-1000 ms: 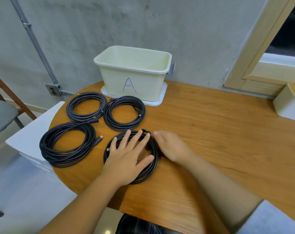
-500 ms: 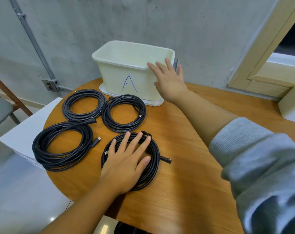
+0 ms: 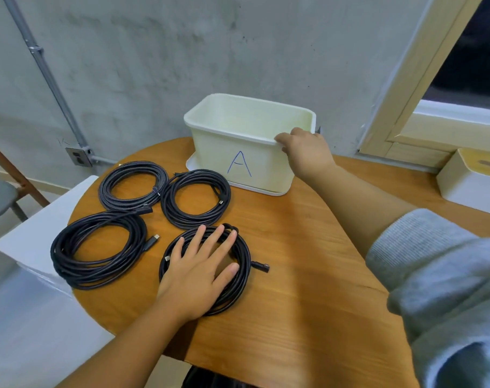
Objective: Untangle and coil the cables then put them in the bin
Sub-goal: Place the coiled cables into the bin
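Several black coiled cables lie on the round wooden table (image 3: 308, 247). My left hand (image 3: 199, 270) presses flat, fingers spread, on the nearest coil (image 3: 242, 278). Beside it lie a large coil (image 3: 98, 247) at the left, a braided coil (image 3: 133, 184) behind that, and another coil (image 3: 196, 197) in front of the bin. The cream bin (image 3: 238, 163) marked "A" stands at the back of the table on its lid. My right hand (image 3: 305, 149) grips the bin's front right rim, fingers curled over the edge.
A white box (image 3: 470, 180) sits at the table's right edge under the window frame. A white cabinet (image 3: 42, 228) stands left of the table, with a chair (image 3: 0, 197) beyond it. The grey wall is right behind the bin.
My right hand left the near coil, reached to the bin and now curls over its rim. My left hand has stayed flat on the coil. The camera view shifted.
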{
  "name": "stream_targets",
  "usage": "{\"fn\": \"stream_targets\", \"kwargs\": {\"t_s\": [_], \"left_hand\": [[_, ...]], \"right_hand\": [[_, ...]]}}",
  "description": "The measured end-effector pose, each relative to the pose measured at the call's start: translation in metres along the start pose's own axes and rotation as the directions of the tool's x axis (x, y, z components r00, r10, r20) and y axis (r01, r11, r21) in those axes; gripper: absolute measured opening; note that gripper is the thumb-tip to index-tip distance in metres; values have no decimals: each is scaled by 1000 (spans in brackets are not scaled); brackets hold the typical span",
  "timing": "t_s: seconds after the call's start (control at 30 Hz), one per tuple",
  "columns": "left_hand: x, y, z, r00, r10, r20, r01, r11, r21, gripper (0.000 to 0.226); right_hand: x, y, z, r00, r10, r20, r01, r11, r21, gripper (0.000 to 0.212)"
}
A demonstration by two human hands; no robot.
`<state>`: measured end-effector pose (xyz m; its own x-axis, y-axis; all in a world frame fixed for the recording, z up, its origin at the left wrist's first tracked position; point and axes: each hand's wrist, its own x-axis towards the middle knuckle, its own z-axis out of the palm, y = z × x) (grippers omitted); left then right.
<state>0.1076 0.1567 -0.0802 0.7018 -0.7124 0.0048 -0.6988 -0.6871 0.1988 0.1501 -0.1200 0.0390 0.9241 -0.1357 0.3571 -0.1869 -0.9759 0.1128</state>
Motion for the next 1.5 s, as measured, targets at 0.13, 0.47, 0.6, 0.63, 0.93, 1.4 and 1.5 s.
{"fn": "stream_targets", "kwargs": {"t_s": [0.13,0.47,0.6,0.63,0.93,1.4,1.5], "left_hand": [[0,1,-1,1000,-8,6,8,1000,9,63],[-9,2,-1,985,34,-169,-45,997,-67,89],[-14,0,-4,962,0,-273,-30,994,-104,69],[-13,-2,-6,960,-40,-278,16,996,-90,64],[2,-6,-25,921,-390,20,390,916,-91,71],[-23,37,-47,935,-243,-259,88,865,-494,22],[-27,46,-71,913,-213,-349,17,873,-487,25]], "right_hand": [[-38,32,-8,992,125,3,-125,992,7,35],[-142,70,-57,945,269,-188,-261,963,69,26],[-191,76,-74,942,234,-239,-221,972,80,23],[-204,77,-76,946,214,-244,-204,977,68,21],[-292,72,-89,954,187,-235,-187,982,26,18],[-362,74,-108,956,245,-161,-239,970,52,17],[-362,70,-118,949,299,-102,-286,951,120,19]]}}
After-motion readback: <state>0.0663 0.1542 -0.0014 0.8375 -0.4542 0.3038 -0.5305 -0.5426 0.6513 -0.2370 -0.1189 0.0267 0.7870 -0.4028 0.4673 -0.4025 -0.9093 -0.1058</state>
